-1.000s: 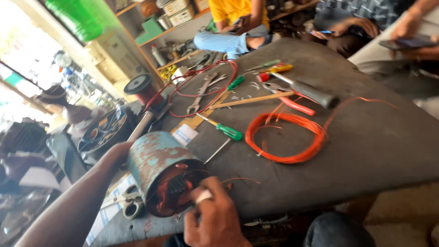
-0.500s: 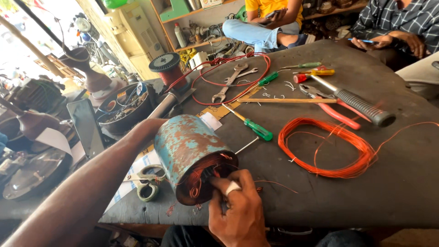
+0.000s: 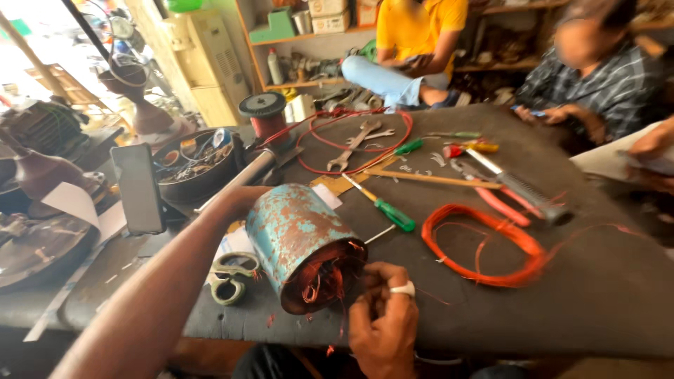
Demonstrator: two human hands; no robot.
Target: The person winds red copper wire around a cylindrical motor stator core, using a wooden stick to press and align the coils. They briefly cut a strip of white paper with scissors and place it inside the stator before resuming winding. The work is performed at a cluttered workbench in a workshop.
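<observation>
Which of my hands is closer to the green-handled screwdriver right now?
Right. The right hand works at the open end of the rusty motor housing, just below the green-handled screwdriver. The left hand is hidden behind the housing, farther off.

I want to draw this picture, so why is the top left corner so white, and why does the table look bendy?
In the head view, daylight from outdoors washes out the top left corner. The wide lens curves the dark table at its edges. The rusty blue motor shell and the right hand look fairly sharp, while the person in yellow and the shelves behind look softer.
</observation>
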